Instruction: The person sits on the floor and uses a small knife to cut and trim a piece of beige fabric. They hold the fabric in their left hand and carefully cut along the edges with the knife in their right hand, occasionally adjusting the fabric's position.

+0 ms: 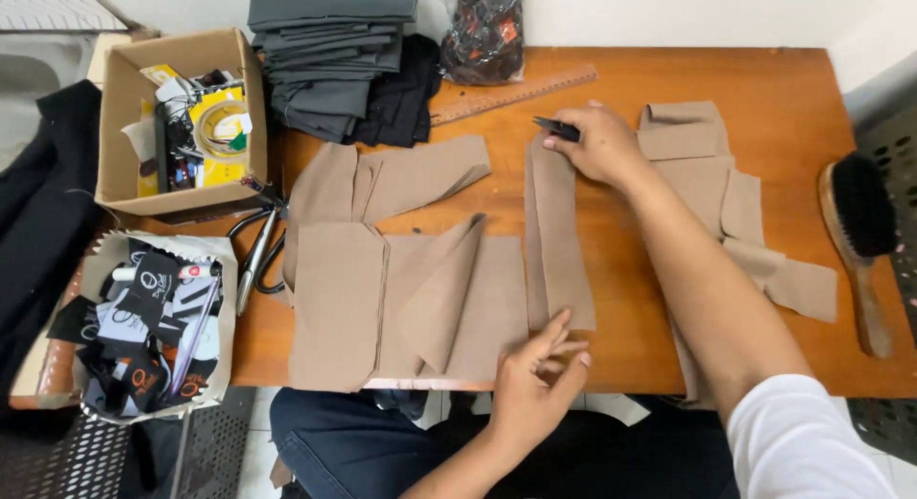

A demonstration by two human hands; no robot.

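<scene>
Tan cloth strip [557, 241] lies lengthwise at frame centre on the wooden table [783, 88], running from upper centre down toward the near edge. Right hand [597, 141] rests on the strip's far end, palm down, fingers curled around a small dark tool [557, 127] whose tip points left; exact kind of tool not discernible. Left hand [535, 380] sits at the strip's near end, lower centre of frame, fingers spread and extended, fingertips touching the strip's bottom edge. Strip thus spans between both hands.

Left of the strip: larger tan pieces [401, 270], partly folded, overlapping, just beside it. Right of the strip, under the right forearm: more tan pieces [697, 150].

Upper centre: stack of grey cloth [330, 50], black cloth [401, 98] beside it, wooden ruler [516, 93] lying diagonally. Upper left: cardboard box [124, 107] with mixed small items. Left centre: scissors [256, 255]. Lower left: tray of black labels [153, 327]. Right edge: brush [860, 232] with dark bristles.
</scene>
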